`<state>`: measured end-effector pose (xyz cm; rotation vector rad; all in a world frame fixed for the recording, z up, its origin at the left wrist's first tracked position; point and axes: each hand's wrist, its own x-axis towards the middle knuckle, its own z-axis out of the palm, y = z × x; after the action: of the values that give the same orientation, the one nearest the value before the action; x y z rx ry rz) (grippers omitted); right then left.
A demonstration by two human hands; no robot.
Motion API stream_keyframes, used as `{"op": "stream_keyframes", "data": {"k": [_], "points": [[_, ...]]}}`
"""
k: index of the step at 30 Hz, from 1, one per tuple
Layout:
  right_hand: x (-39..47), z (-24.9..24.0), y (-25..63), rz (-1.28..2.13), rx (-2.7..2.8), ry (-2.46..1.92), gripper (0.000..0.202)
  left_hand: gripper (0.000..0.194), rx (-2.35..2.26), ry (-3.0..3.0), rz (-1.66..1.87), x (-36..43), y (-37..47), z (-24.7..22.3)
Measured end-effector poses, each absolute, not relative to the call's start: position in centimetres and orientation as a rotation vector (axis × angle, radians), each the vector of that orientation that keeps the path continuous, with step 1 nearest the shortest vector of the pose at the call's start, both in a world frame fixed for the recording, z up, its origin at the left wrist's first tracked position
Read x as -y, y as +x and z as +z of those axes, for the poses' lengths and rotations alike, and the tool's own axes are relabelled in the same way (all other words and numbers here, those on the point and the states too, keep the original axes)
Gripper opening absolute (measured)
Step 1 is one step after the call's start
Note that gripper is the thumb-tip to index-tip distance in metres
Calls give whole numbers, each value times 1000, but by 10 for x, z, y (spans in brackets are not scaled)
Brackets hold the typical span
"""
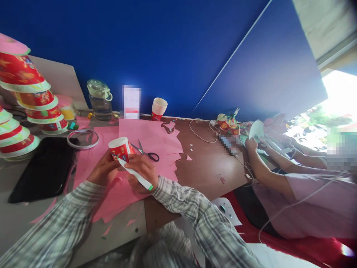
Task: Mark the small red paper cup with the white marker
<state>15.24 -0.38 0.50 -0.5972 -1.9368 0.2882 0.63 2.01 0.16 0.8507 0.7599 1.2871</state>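
My left hand (106, 168) is closed around the side of a red printed paper cup (120, 149) with a white rim, tilted a little above pink paper sheets (150, 143). My right hand (143, 172) is closed on a slim white strip-like piece with a green end (136, 174). Its upper tip meets the cup's lower side; I cannot make out whether it is a tube or paper. Dark-handled scissors (145, 152) lie partly opened on the pink paper, just beyond my right hand.
Stacked decorated paper cups (41, 100) rise at the left, near a black phone (44, 167) and a tape roll (83, 139). A water jug (99, 100) and nested cups (158, 108) stand by the blue partition. At the right, a co-worker's hands (252, 144) hold pale paper.
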Motion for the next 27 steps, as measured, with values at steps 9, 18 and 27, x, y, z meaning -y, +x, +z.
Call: {"op": "stream_keyframes", "data": {"k": [9,18,27], "points": [[7,2,149,345,1939,-526,35,50,-734,763,1205,-27,0,-6],[0,12,154,394,1771,-727,25,54,-845,1029,1307,-21,12,1],[-4,13,153,351,1755,-787,21,56,-832,1238,1261,-19,13,4]]}}
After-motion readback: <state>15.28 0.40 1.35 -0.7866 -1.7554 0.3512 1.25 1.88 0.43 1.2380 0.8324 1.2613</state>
